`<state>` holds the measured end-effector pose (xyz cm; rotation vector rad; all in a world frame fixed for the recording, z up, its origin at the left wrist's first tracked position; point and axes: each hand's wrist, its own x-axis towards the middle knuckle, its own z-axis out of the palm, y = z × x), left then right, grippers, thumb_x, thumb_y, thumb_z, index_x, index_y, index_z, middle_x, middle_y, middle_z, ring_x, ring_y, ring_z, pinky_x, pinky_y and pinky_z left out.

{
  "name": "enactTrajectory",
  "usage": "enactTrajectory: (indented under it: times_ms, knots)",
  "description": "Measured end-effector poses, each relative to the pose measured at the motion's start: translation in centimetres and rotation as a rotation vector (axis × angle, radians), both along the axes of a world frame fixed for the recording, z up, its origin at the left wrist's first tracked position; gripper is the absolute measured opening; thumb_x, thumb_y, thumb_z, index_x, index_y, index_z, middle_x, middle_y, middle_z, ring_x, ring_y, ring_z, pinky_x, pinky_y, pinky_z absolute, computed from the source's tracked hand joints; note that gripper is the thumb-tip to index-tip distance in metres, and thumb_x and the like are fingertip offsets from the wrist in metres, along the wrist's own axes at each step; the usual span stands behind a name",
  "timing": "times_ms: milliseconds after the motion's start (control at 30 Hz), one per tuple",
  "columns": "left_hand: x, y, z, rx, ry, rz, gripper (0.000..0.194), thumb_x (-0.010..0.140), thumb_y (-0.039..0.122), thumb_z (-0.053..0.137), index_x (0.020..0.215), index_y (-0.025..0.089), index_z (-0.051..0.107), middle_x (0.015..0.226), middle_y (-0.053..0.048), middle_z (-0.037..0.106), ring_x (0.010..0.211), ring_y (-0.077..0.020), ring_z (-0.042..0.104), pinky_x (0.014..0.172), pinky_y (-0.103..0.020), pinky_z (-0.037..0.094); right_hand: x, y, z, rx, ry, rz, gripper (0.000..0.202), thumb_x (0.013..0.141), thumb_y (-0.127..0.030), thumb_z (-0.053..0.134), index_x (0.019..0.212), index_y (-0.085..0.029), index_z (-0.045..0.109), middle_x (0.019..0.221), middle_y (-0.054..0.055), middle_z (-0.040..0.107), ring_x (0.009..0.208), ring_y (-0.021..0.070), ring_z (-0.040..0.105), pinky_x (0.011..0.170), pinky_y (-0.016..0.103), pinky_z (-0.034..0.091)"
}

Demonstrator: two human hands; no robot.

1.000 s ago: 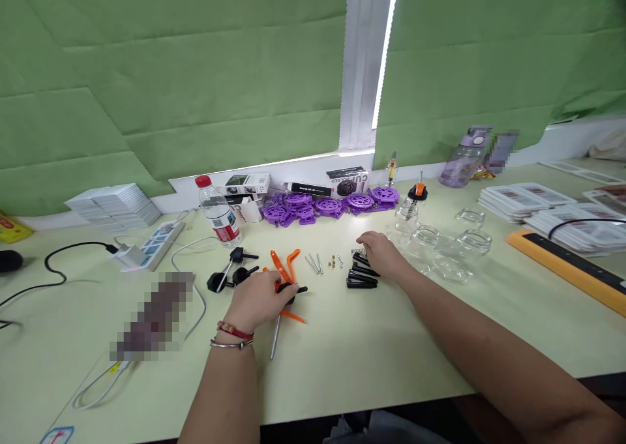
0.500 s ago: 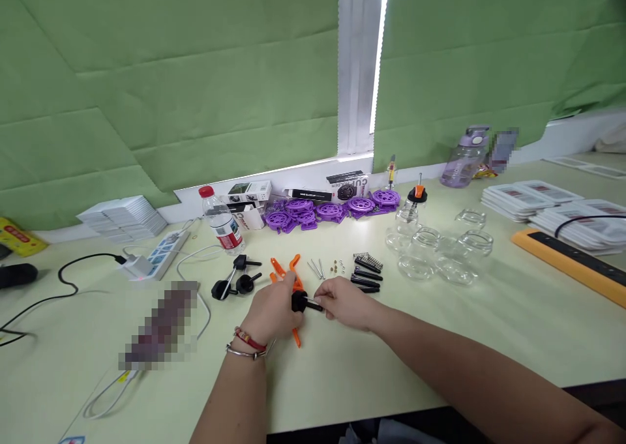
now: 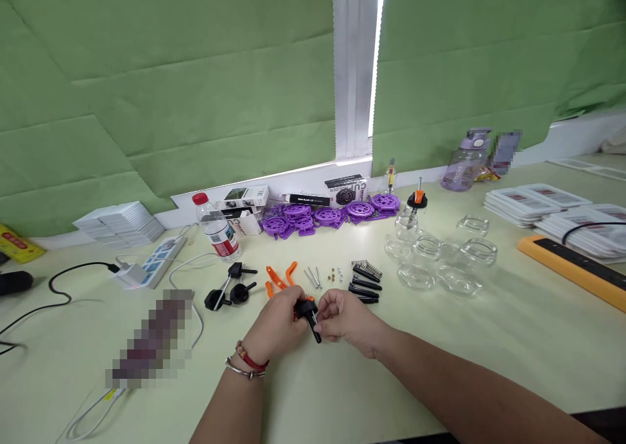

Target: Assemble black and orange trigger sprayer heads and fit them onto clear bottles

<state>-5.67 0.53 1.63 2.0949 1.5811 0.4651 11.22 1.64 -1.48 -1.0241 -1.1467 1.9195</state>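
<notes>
My left hand (image 3: 280, 323) grips a black knob-like part (image 3: 307, 308) with a black stem pointing down toward me. Fingers of my right hand (image 3: 345, 320) pinch a thin metal rod (image 3: 315, 318) beside that stem. Orange plastic pieces (image 3: 277, 278) lie just beyond my left hand, partly covered by it. Similar black parts (image 3: 239, 292) rest to the left, one with a metal rod across it. Behind my right hand are metal pins (image 3: 313, 277), tiny brass pieces (image 3: 333, 274), black tubes (image 3: 364, 290) and springs (image 3: 369, 267).
Glass jars (image 3: 416, 275) stand on the right, near an orange-and-black tool (image 3: 572, 271). Purple parts (image 3: 328, 216) line the back, with a water bottle (image 3: 216, 227) left of them. A power strip (image 3: 163, 261) and cables lie on the left.
The black part has turned so its stem points more toward me. My right hand has moved slightly lower with the rod. More of the orange pieces shows behind my left hand.
</notes>
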Motion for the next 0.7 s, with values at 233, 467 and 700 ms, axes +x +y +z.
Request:
enactTrajectory:
  times_ms: [233, 467, 700]
  knots:
    - [0.3, 0.1, -0.3, 0.08, -0.065, -0.113, 0.022, 0.066, 0.011, 0.05, 0.086, 0.02, 0.055, 0.082, -0.001, 0.056, 0.074, -0.0163, 0.051, 0.065, -0.027, 0.039, 1.2, 1.2, -0.5, 0.031, -0.046, 0.058, 0.035, 0.058, -0.015, 0.068, 0.085, -0.018, 0.046, 0.051, -0.007, 0.057, 0.045, 0.0097, 0.053, 0.046, 0.022, 0.041]
    - [0.6, -0.4, 0.6, 0.006, -0.066, -0.267, 0.03, 0.062, 0.006, 0.048, 0.087, 0.018, 0.06, 0.08, -0.001, 0.059, 0.071, -0.0144, 0.051, 0.064, -0.025, 0.039, 2.7, 2.2, 1.0, -0.059, -0.059, 0.264, 0.022, 0.068, -0.03, 0.066, 0.08, -0.016, 0.054, 0.047, -0.006, 0.053, 0.031, 0.0028, 0.032, 0.033, 0.017, 0.016]
    - [0.8, -0.9, 1.4, -0.084, -0.185, -0.314, 0.035, 0.06, 0.004, 0.046, 0.085, 0.017, 0.065, 0.078, -0.001, 0.061, 0.068, -0.0122, 0.052, 0.062, -0.022, 0.04, 2.2, 2.1, 0.2, -0.093, -0.104, 0.208, 0.02, 0.069, -0.032, 0.063, 0.067, -0.017, 0.049, 0.046, -0.006, 0.05, 0.032, 0.0024, 0.029, 0.034, 0.017, 0.014]
